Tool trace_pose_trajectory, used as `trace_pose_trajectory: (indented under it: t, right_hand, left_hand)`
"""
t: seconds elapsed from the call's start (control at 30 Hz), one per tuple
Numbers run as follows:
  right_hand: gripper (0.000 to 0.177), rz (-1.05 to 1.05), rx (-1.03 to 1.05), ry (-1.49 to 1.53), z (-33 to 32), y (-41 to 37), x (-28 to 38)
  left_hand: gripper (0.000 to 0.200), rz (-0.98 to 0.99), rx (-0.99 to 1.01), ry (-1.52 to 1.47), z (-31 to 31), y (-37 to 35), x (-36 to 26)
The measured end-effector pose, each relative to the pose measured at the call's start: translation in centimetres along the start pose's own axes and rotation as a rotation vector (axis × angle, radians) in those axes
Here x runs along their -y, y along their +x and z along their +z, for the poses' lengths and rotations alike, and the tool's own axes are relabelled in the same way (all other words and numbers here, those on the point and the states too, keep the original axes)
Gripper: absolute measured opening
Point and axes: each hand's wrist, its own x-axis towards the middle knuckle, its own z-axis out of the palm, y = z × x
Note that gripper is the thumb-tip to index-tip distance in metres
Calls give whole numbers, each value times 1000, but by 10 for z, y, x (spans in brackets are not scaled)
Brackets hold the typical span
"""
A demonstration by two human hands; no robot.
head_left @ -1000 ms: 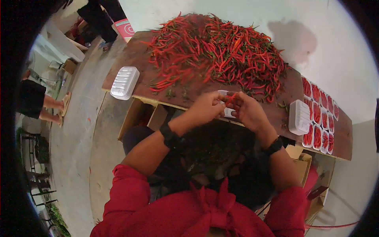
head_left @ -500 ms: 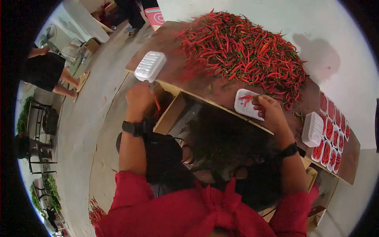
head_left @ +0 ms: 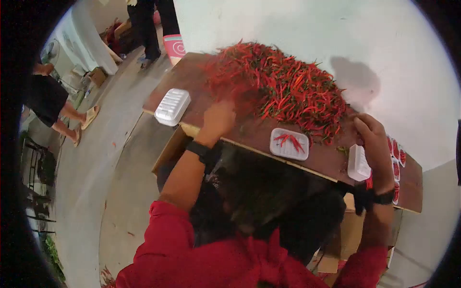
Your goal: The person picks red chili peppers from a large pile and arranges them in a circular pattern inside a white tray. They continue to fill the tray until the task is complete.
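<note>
Front gap
I've bare brown surface (head_left: 327, 161) between ribbed white tray (head_left: 279, 147) and white stack (head_left: 358, 164); heaped red chillies (head_left: 297, 89) block behind.

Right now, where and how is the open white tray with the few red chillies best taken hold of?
Probably grip the white tray by its long near rim, from the near side. It sits hollow side up, that rim close to the front edge of the brown tabletop, while the chilli heap lies beyond its far side. Level handling seems wise: the red chillies inside lie loose.
</note>
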Motion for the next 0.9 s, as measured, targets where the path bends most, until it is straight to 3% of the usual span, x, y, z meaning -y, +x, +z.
trace_pose_trajectory:
  t: [0.13,0.27,0.43,0.57,0.63,0.7,0.77,0.83,0.87,0.9]
  right_hand:
    - [24,58,65,0,-39,-21,31]
    - [24,78,107,41,-28,-40,28]
    - [20,151,283,251,59,-38,22]
    - [19,151,407,308,109,-16,-19]
    - [21,300,398,421,128,-11,-54]
    - [21,334,355,465,143,-17,-89]
    - [22,385,316,524,155,-25,-107]
    - [22,432,425,497,161,-28,-116]
    - [22,437,412,510,163,-28,-118]
    - [23,399,405,501,164,-30,-119]
  left_hand:
    - [14,18,-13,-1,25,19,-6]
    - [13,12,-11,100,39,21,2]
    - [9,79,-7,104,42,19,11]
    - [5,129,-135,84,16,21,2]
    - [5,184,-183,48,2,21,-10]
    - [9,126,192,-41,-10,16,-31]
    - [27,293,390,-191,-6,-7,-48]
    - [33,379,500,-539,12,-31,-66]
    - [33,392,514,-532,13,-35,-76]
    - [36,263,743,-646,2,-38,-91]
